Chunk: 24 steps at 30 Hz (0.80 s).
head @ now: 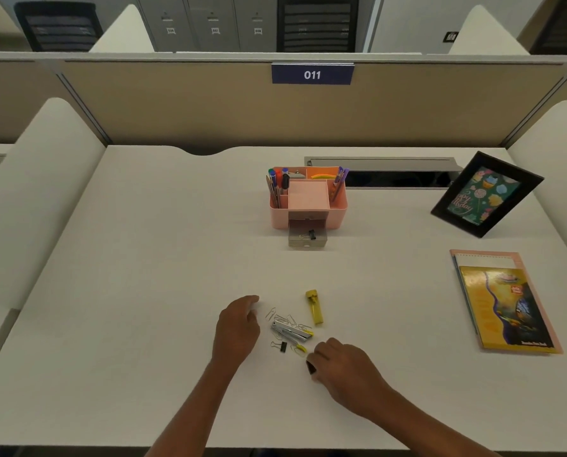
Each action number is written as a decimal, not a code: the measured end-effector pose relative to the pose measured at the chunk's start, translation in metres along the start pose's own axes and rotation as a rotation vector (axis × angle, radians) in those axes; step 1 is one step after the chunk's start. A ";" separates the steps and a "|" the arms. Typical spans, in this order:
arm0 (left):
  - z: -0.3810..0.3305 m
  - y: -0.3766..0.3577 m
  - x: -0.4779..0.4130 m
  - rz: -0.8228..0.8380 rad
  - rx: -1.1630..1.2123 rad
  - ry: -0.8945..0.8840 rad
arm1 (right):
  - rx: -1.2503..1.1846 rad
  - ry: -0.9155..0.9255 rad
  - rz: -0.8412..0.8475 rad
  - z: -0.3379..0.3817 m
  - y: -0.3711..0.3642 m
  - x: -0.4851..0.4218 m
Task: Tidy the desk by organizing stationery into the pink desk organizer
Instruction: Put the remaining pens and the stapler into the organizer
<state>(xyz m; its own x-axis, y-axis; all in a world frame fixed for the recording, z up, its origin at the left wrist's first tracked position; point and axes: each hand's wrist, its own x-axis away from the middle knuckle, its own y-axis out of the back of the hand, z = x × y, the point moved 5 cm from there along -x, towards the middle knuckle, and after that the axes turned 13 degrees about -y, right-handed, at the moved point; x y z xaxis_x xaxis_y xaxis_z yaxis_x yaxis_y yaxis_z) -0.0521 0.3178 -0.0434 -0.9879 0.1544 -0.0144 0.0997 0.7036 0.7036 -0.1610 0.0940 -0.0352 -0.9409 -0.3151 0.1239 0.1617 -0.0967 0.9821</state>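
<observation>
The pink desk organizer (277,217) stands at the middle back of the desk with pens in its side slots. Its small drawer (307,242) is pulled out, and a black binder clip (312,234) lies inside. Near the front lie several paper clips (288,319), a silver stapler (290,333), a yellow tube (315,308), a black binder clip (281,346) and a yellow clip (300,348). My left hand (237,328) rests loosely curled just left of the pile, holding nothing I can see. My right hand (340,362) pinches a small dark object (310,367) just right of the yellow clip.
A black picture frame (486,194) leans at the back right. A stack of notebooks (506,305) lies on the right side of the desk. A cable slot (384,166) runs behind the organizer. Beige partitions enclose the desk.
</observation>
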 end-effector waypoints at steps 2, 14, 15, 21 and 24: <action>-0.002 0.000 0.012 -0.020 0.031 0.023 | -0.003 -0.030 0.025 0.001 -0.001 0.001; -0.013 -0.024 0.078 -0.047 0.008 0.114 | -0.205 -0.330 0.003 -0.039 0.015 -0.006; -0.014 -0.026 0.080 -0.040 0.020 0.125 | -0.243 -0.381 -0.009 -0.048 0.022 -0.012; -0.021 -0.035 0.087 -0.039 0.020 0.104 | -0.465 -0.517 -0.099 -0.085 0.076 -0.081; -0.023 -0.036 0.088 -0.037 -0.016 0.101 | -0.483 -0.496 -0.157 -0.090 0.103 -0.124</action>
<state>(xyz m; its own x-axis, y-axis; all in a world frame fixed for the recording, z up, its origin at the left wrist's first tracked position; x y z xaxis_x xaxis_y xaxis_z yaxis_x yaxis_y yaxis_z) -0.1450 0.2902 -0.0540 -0.9979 0.0574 0.0308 0.0621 0.6965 0.7149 -0.0014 0.0384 0.0377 -0.9700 0.1925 0.1488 0.0190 -0.5501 0.8349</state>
